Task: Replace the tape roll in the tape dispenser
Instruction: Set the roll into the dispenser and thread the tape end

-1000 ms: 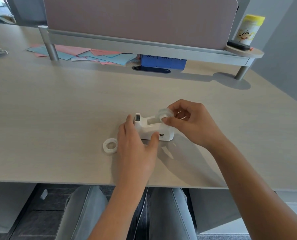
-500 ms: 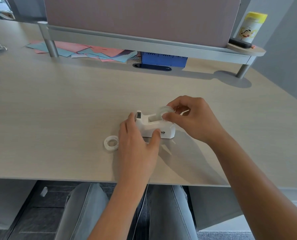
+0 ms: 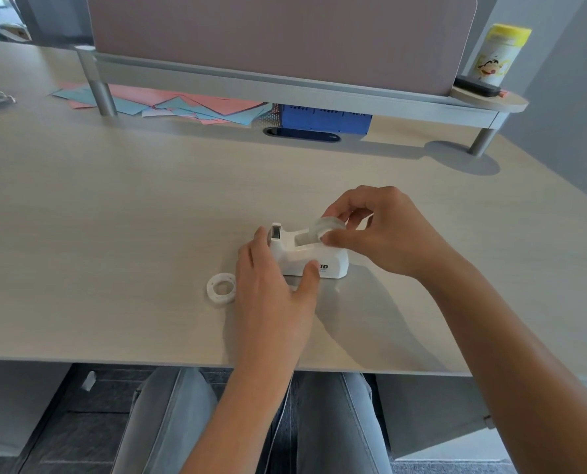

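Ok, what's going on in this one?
A person is loading a tape dispenser on the desk. The left hand steadies its base while the right hand lowers a clear tape roll into the slot, not yet fully seated. A white ring-shaped core lies beside the left hand.
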